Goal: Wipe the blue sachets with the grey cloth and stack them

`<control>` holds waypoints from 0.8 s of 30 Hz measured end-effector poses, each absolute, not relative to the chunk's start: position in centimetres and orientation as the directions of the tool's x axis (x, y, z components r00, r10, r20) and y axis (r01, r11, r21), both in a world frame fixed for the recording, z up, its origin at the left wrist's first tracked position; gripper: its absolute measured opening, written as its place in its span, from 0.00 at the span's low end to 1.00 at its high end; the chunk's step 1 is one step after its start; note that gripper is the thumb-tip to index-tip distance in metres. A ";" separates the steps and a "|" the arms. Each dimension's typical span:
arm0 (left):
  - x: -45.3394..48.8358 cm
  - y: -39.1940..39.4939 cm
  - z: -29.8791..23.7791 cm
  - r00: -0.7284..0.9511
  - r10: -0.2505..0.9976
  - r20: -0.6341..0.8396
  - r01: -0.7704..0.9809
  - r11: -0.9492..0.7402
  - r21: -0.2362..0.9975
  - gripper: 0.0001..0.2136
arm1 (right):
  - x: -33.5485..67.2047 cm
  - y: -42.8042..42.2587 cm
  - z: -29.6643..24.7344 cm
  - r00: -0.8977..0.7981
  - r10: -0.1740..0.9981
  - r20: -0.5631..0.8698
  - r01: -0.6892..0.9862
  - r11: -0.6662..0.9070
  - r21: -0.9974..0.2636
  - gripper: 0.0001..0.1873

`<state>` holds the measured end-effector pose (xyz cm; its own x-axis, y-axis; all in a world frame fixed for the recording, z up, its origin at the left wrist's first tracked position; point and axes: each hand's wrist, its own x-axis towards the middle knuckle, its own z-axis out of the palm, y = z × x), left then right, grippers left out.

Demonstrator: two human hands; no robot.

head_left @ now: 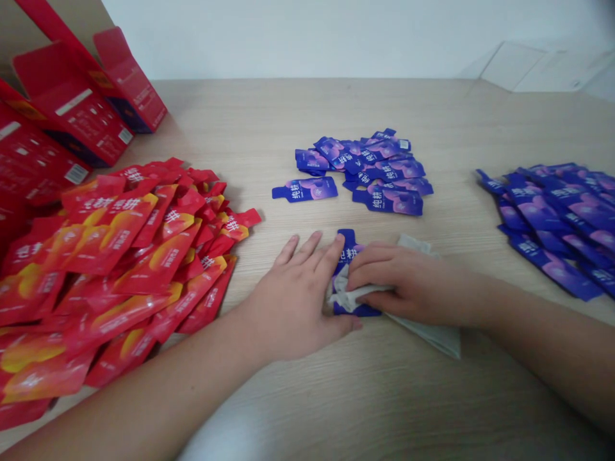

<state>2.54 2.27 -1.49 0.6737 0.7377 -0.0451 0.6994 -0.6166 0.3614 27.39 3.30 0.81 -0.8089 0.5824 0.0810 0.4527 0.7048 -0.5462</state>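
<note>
A purple sachet [346, 239] lies flat on the table between my hands, its narrow neck pointing away from me. My left hand [300, 298] rests flat along its left edge with the fingers spread. Bunched white tissue [353, 298] is gripped in my right hand [408, 282] and pressed on the sachet's surface. Part of the tissue spreads out under and to the right of that hand. My fingers and the tissue cover much of the sachet. Just beyond lies a single purple sachet [307, 189], next to a loose heap of purple sachets [384, 168].
A large pile of red and orange sachets [129, 256] covers the left side. Behind it stand red cartons [81, 115] with raised flaps. More purple sachets [567, 218] are stacked at the right. A white object [538, 67] sits by the wall at the back right.
</note>
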 end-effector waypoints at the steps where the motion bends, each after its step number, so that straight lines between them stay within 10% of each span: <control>1: 2.6 2.2 -1.4 0.677 0.734 -0.058 0.700 -0.618 0.357 0.55 | 27.4 3.7 0.5 -0.793 0.602 0.098 0.476 0.712 -0.516 0.09; 12: 2.7 2.1 -1.7 0.661 0.749 -0.044 0.713 -0.609 0.347 0.56 | 28.2 6.3 -1.3 -0.546 0.802 0.242 0.756 0.596 -0.270 0.10; 24: 2.8 2.1 -1.7 0.617 0.787 -0.017 0.743 -0.575 0.342 0.51 | 28.1 4.4 -0.1 -0.513 0.785 0.346 0.667 0.619 -0.414 0.08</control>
<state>2.77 2.13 -1.71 0.6172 0.7866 -0.0174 0.7429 -0.5753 0.3421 28.05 4.41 -0.14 -0.5134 0.7854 0.3457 0.6675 0.6187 -0.4143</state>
